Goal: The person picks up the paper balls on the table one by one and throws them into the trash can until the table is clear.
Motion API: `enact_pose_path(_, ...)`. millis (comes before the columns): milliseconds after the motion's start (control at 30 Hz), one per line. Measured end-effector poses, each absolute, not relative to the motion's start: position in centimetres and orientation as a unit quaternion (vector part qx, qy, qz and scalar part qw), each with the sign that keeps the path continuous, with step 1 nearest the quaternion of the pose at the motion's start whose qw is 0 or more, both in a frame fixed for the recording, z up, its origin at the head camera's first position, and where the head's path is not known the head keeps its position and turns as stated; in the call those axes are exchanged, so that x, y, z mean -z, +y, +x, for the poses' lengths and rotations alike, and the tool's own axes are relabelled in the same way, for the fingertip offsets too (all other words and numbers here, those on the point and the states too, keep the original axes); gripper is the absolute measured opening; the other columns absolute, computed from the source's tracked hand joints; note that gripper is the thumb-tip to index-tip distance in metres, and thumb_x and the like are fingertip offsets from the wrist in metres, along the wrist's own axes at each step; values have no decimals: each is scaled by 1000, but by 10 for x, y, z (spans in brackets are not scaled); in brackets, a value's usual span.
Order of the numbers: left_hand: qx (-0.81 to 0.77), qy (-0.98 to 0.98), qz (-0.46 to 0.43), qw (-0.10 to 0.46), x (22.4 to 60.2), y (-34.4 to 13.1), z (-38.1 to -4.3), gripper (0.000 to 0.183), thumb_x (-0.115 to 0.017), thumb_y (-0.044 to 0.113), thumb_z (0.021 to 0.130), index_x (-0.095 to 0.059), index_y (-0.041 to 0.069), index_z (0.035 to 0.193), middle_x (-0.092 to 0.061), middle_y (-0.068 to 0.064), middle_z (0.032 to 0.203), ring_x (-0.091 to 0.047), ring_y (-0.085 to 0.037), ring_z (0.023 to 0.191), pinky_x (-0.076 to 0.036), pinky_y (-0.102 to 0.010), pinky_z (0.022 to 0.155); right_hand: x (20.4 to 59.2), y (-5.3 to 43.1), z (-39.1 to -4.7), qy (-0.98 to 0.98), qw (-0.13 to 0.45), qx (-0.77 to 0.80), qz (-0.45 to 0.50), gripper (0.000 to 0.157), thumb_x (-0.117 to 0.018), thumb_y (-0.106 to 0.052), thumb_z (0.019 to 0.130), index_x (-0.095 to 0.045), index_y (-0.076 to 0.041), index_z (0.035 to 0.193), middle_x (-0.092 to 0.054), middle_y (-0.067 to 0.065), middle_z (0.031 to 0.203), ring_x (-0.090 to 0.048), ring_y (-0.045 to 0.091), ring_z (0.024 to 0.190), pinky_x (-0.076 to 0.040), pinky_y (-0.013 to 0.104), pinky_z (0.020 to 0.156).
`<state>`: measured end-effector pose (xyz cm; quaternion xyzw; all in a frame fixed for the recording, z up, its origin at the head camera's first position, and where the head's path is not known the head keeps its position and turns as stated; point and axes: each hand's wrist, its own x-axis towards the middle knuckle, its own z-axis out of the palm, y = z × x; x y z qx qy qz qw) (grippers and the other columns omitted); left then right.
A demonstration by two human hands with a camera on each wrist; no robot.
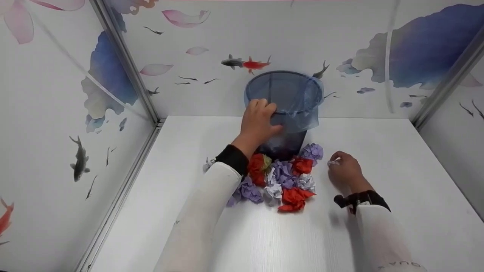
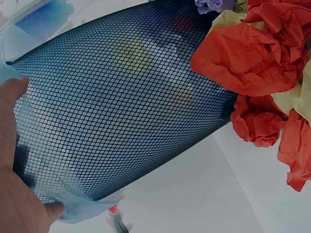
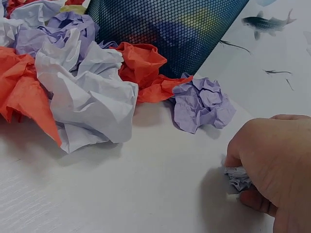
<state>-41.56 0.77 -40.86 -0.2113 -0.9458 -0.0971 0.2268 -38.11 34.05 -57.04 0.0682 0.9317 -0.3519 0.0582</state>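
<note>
My left hand (image 1: 259, 120) holds the front-left rim of a dark mesh wastebasket (image 1: 285, 145), with a blue plastic liner (image 1: 308, 121) folded over its edge. In the left wrist view the fingers and thumb (image 2: 54, 209) lie against the lined mesh near the top. Off to the right, my right hand (image 1: 346, 172) pinches a small crumpled white paper ball (image 3: 238, 178) low over the table, partly hidden by the fingers. Nearest to that hand lies a purple paper ball (image 3: 204, 103) by the basket's foot. Coloured paper shows through the mesh.
Several crumpled papers heap before the basket, among them a red one (image 1: 296, 199), a purple one (image 1: 249, 190) and a white one (image 3: 90, 94). A printed back wall (image 1: 196, 98) rises close behind the basket, and side panels flank the white table (image 1: 264, 241).
</note>
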Motion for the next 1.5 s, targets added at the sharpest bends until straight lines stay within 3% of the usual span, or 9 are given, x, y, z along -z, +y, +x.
enact_pose_path(300,96,-948,-212,218,406,7,-415,52,-75,59,87,-62,17,114,-52,-5,103,-50,-26,112,-42,-38,100,564,342,-389,939,66,333,42,23,-58,-26,98,-58,-12,117,-60,19,114,-55,34,100,-45,42,79)
enact_pose_path(467,92,-949,-210,218,405,7,-414,50,-75,58,88,-62,17,114,-52,-4,103,-50,-26,112,-42,-38,101,543,340,-398,943,30,331,-5,23,-64,-18,92,-61,-6,112,-64,21,113,-57,32,96,-46,37,73)
enact_pose_path(667,85,-950,-212,215,405,7,-413,47,-73,58,90,-59,18,110,-49,-3,100,-47,-24,106,-39,-38,97,500,337,-403,939,4,343,-39,21,-63,-16,95,-60,-6,112,-66,22,110,-59,31,89,-48,33,66)
enact_pose_path(1033,92,-949,-214,214,406,8,-413,50,-73,58,89,-61,17,113,-49,-4,100,-47,-23,107,-38,-37,95,399,329,-404,939,-70,327,-85,19,-63,-15,94,-63,-7,111,-66,23,115,-59,33,90,-48,33,68)
enact_pose_path(1267,89,-949,-213,214,405,8,-413,52,-74,58,88,-62,17,117,-51,-4,102,-48,-24,111,-40,-37,99,331,313,-404,926,-140,326,-130,19,-63,-20,96,-66,-8,111,-65,16,106,-54,26,82,-44,21,63)
enact_pose_path(1500,96,-950,-210,212,405,8,-413,51,-75,57,88,-62,17,117,-52,-4,103,-49,-25,113,-41,-37,100,290,278,-411,929,-137,300,-170,23,-64,-20,93,-69,-9,113,-65,13,106,-53,18,74,-42,24,59)
